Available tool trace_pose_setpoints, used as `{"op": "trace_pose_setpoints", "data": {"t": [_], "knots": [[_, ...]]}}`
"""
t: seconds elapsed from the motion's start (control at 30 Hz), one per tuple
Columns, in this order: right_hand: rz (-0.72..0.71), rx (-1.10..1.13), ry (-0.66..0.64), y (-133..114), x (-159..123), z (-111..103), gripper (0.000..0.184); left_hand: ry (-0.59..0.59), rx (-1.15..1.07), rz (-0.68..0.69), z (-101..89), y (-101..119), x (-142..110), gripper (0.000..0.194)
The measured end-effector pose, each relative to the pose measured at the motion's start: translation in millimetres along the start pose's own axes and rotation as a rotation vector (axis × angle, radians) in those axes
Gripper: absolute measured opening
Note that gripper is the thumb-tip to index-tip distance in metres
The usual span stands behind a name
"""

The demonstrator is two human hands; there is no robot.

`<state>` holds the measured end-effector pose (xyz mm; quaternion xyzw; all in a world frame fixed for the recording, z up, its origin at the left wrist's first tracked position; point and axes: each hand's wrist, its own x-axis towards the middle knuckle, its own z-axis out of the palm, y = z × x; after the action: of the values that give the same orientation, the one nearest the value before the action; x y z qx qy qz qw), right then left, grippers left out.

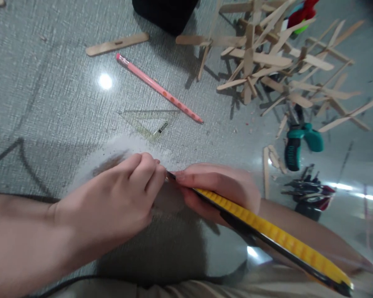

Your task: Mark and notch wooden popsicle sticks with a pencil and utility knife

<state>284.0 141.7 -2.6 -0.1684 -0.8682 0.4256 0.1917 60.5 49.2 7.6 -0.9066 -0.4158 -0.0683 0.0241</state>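
Observation:
My right hand point(220, 182) is wrapped round a yellow and black utility knife point(279, 234). Its handle slants down to the lower right, and its dark tip points at my left hand point(115, 203). The left fingers are curled closed right beside that tip; whatever they hold is hidden behind them. Pale dust point(96, 165) lies on the surface around the left hand. Just beyond both hands are a clear set square point(149, 111) and a pink pencil point(160, 87) with an eraser end.
Crossed wooden craft sticks point(251, 58) form a spiky pile at upper right. Teal-handled pliers point(294, 145) and a folding multi-tool point(313, 192) lie at right, near loose stick pieces point(266, 174). One notched stick point(118, 44) and a black object point(166, 12) are farther back.

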Motion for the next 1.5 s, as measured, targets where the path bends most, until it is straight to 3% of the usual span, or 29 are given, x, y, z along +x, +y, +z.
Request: {"op": "trace_pose_setpoints", "data": {"t": [0.27, 0.53, 0.97, 1.3, 1.5], "knots": [[0.028, -0.049, 0.029, -0.8, -1.5, 1.4, 0.03, 0.016, -0.004, 0.008, 0.1, 0.3, 0.5, 0.027], [-0.006, -0.058, -0.028, -2.7, -2.3, -0.6, 0.016, -0.026, 0.018, 0.005, -0.3, -0.5, 1.1, 0.029], [0.034, 0.088, -0.042, -1.0, -4.9, -1.5, 0.031, -0.062, 0.0, 0.013, -1.8, -1.0, 1.1, 0.03], [0.009, -0.046, 0.016, -1.1, -1.3, 0.2, 0.02, -0.036, -0.008, 0.014, -0.8, -0.7, 1.8, 0.025], [-0.008, -0.078, -0.037, -0.9, -1.6, -1.0, 0.017, -0.03, 0.026, 0.004, -0.4, -0.6, 0.5, 0.028]]}}
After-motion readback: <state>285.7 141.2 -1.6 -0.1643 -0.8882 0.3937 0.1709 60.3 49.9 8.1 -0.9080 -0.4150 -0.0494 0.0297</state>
